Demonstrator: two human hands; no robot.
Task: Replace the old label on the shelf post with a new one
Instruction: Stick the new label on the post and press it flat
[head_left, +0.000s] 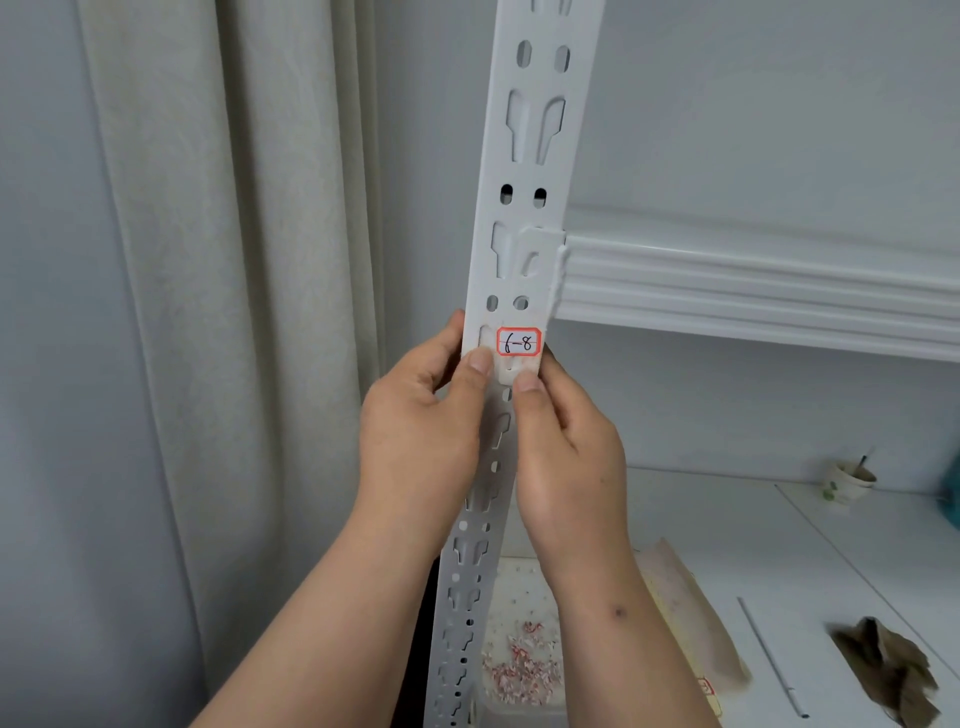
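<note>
White metal shelf post (524, 208) runs top to bottom thru centre of view, punched w/ paired oval holes and keyhole slots. Label (519, 342) sits stuck on post front, just below where the ribbed white shelf beam (753, 291) hooks in; it's a small rectangle w/ clipped corners, red border, handwritten "6-8" in black. Both hands wrap the post right under the label. Left hand (421, 415) grips post's left edge, fingers curled behind, thumb pressed flat on the front just beside label's lower-left corner. Right hand (566, 452) grips the right edge, thumb tip on the front touching or nearly touching label's bottom edge; can't tell if it overlaps. Post surface round the label looks scuffed, w/ dull patches. Behind left: cream curtain (234, 260), soft vertical folds. Lower down, a white tray (519, 649) w/ a heap of red-and-white paper scraps (522, 665). On white tabletop (727, 519) at right: a crumpled brown paper piece (888, 660), a paper cup (844, 480), a thin grey rod (771, 654).
</note>
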